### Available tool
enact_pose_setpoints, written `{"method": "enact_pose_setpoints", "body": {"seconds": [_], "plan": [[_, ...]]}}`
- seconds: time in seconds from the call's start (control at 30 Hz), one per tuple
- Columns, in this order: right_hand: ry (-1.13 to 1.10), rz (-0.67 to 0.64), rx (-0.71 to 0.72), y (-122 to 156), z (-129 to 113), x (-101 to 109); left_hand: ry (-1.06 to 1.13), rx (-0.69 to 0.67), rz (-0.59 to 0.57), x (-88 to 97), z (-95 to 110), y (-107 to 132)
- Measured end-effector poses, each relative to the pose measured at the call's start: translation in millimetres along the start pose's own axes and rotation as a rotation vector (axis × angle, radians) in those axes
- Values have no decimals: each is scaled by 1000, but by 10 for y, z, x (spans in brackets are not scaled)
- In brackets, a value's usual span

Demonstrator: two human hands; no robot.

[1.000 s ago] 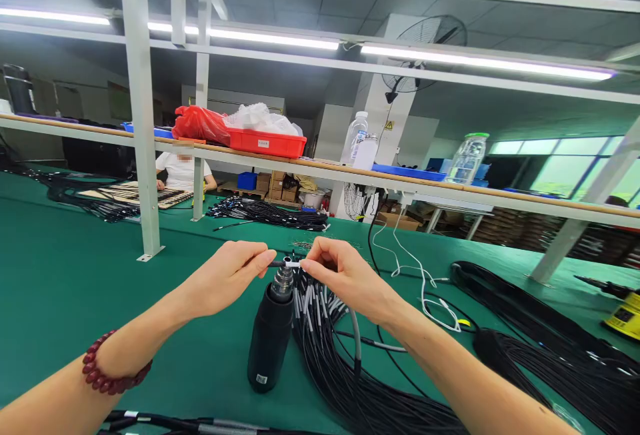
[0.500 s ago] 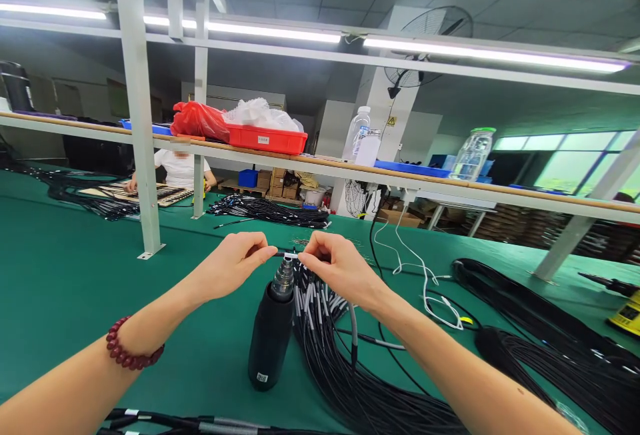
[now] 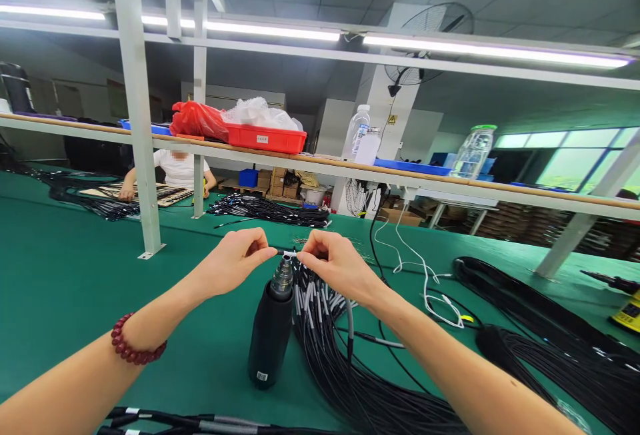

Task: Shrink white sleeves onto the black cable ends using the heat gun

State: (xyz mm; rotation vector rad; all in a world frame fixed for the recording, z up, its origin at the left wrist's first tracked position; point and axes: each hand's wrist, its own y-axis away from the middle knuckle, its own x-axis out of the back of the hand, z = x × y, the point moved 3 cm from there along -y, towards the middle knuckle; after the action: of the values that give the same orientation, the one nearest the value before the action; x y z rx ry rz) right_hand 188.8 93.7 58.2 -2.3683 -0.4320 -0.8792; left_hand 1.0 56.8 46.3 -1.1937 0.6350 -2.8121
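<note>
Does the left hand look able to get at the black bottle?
Probably yes: the left hand sits just above the black bottle, nothing between them, though it's pinching a small cable end.

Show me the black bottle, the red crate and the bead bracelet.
Black bottle (image 3: 270, 348), head view, on its black body.
Red crate (image 3: 263, 143), head view, on its front wall.
Bead bracelet (image 3: 131, 358), head view, on the beads below the left wrist.

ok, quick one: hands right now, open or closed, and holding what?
Left hand: closed, pinching a thin black cable end.
Right hand: closed, pinching the same thin black cable end.
</note>
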Motion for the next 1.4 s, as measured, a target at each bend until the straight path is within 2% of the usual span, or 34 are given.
{"method": "enact_pose_setpoints", "body": {"seconds": [0.13, 0.3, 0.57, 0.83, 1.23, 1.4], "plan": [[14, -2, 3, 10, 19, 26, 34, -11, 8, -10, -19, 7], [10, -95, 18, 63, 34, 72, 82, -55, 28, -10, -24, 19], [5, -72, 51, 77, 26, 86, 28, -34, -42, -1, -6, 24], [3, -49, 38, 60, 38, 109, 87, -7, 3, -23, -9, 22], [2, -23, 50, 34, 56, 103, 29, -18, 55, -26, -52, -5], [69, -74, 57, 55, 62, 100, 88, -33, 53, -8, -61, 13]]}}
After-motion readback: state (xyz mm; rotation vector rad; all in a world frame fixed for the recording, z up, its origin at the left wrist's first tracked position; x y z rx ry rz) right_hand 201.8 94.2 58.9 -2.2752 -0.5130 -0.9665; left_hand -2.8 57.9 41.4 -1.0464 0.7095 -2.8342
